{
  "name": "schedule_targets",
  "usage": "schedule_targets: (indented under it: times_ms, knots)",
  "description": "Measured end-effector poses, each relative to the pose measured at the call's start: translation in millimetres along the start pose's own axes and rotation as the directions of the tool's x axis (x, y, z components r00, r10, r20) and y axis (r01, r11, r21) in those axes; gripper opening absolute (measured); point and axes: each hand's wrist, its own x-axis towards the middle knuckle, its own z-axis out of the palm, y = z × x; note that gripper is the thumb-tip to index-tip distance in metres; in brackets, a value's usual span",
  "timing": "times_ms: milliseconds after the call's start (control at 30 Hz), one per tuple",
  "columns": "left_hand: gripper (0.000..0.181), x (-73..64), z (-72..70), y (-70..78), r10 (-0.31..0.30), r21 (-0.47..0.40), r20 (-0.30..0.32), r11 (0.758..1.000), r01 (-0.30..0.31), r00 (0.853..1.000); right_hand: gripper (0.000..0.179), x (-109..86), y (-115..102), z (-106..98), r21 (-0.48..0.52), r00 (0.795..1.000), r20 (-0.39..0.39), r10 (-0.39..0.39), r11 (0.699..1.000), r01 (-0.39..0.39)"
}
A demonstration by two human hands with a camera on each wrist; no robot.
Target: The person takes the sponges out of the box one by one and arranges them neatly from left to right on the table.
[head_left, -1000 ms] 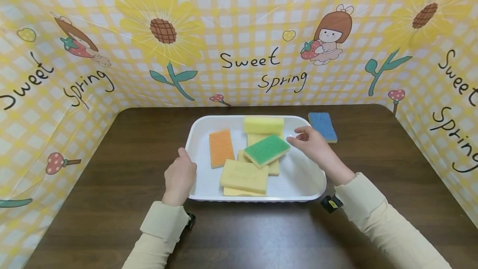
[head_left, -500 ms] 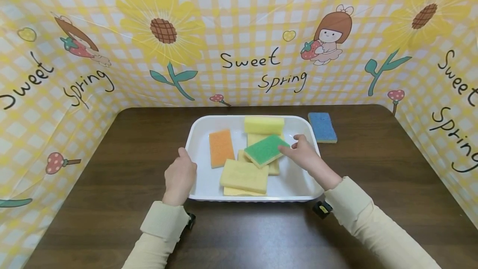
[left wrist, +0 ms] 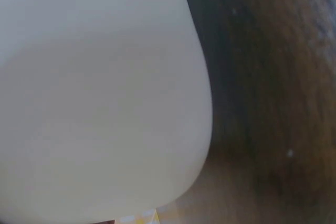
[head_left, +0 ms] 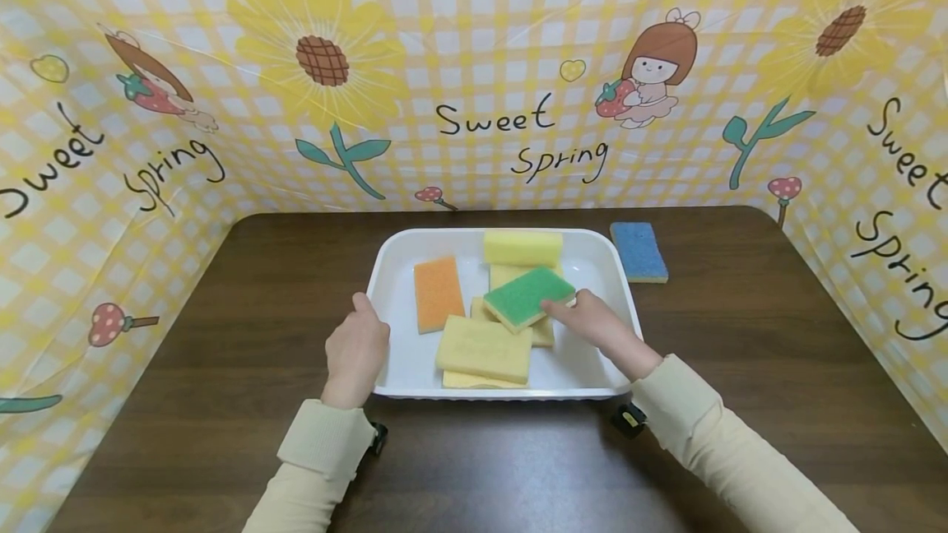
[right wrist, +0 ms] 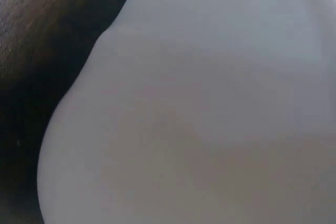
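Note:
A white tray [head_left: 592, 381] on the table holds several sponges. At its left rim, my left hand [head_left: 357, 352] grips the edge with curled fingers. My right hand [head_left: 595, 323] reaches over the tray's right side and pinches the near right edge of a green-topped sponge [head_left: 524, 296]. The thumb lies on the green face; the other fingers are mostly hidden. Beneath this sponge are yellow sponges [head_left: 546, 336], and a paler yellow one [head_left: 485, 349] overlaps another in front. An orange sponge [head_left: 439, 294] lies to the left. Both wrist views are mostly blocked by a blurred close surface.
A blue sponge [head_left: 640, 252] lies on the dark wooden table [head_left: 474, 467], just outside the tray's back right corner. A bright yellow sponge [head_left: 522, 248] stands along the tray's back wall. A checked, flower-printed cloth [head_left: 474, 48] rises behind the table.
My right hand has moved left and slightly nearer, from beside the green sponge to pinching its edge. The left hand and the tray have stayed in place.

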Motion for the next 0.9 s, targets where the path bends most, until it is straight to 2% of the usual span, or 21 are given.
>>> schedule_targets:
  times_ms: [133, 267, 400, 533, 900]
  knots:
    - [0.029, -0.1, -0.2, 0.4, 0.001, -0.005, 0.001, 1.000, -0.001, 1.000, 0.060, 5.7, 1.9, 3.0, -0.016, 1.000, -0.008, 0.003, 1.000, -0.003]
    - [0.030, 0.7, -0.1, 1.0, -0.008, -0.003, 0.010, 1.000, 0.008, 1.000, 0.070, 10.8, 2.4, 5.1, -0.006, 1.000, -0.011, 0.022, 1.000, -0.022]
    - [0.032, 1.2, -0.2, 1.6, -0.025, 0.006, 0.020, 1.000, 0.025, 0.999, 0.085, 13.6, 0.3, 7.1, 0.053, 0.998, -0.006, 0.059, 0.997, -0.059]
    - [0.033, 1.1, -1.0, 2.2, -0.032, 0.007, 0.031, 0.999, 0.032, 0.999, 0.097, 14.9, -0.2, 8.0, 0.095, 0.998, -0.019, 0.054, 0.994, -0.052]
    - [0.031, 0.7, -1.9, 2.0, -0.028, 0.002, 0.030, 1.000, 0.028, 0.999, 0.087, 17.4, -3.2, 8.4, 0.160, 0.996, -0.093, 0.014, 0.987, 0.001]
